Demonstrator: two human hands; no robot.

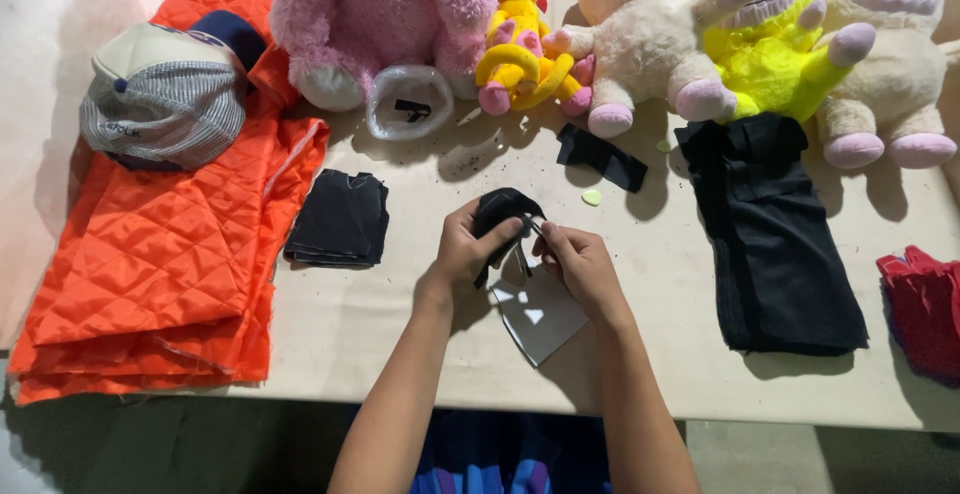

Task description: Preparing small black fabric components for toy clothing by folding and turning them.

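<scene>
Centre frame: left hand point(465, 252) closed around a small black fabric piece point(503, 210), thumb and fingers pinching it. Right hand point(580, 266) just beside it, fingertips pinched on the edge of the same piece; can't tell if it holds a tool. Below the hands, a grey card template point(538, 319) with cut-outs lies flat on the beige table point(660, 284). Left of centre: stack of cut black pieces point(338, 220). Far left: folded orange quilted fabric point(160, 254) with a striped cap point(160, 99) on top. Right: long folded black cloth point(775, 244); red fabric point(925, 309) at the right edge. Top: row of plush toys, pink one point(385, 14), yellow one point(770, 54).
</scene>
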